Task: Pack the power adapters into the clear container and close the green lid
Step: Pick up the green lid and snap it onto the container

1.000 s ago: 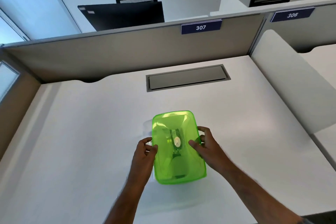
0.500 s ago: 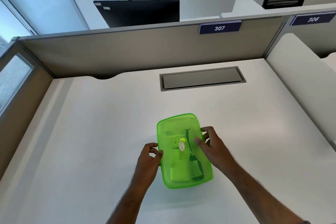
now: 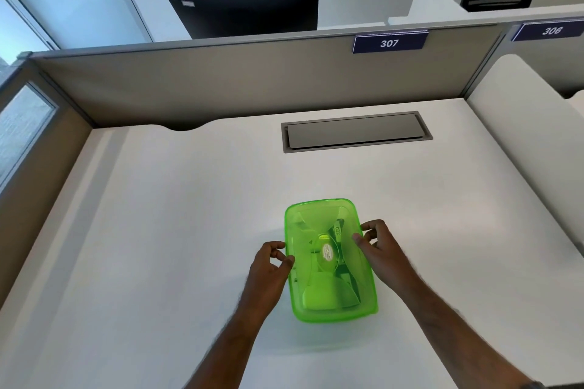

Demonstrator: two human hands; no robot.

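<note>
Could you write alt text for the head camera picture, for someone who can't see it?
Two bare hands press on the long sides of a green lid that covers a container on a white desk: the left hand at its left edge, the right hand at its right. Dark shapes show dimly through the lid. Behind, a beige partition bears a sign reading 307.

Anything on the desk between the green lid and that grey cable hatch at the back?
Nothing. In the head view the white desk is bare between the green lid and the grey cable hatch.
</note>
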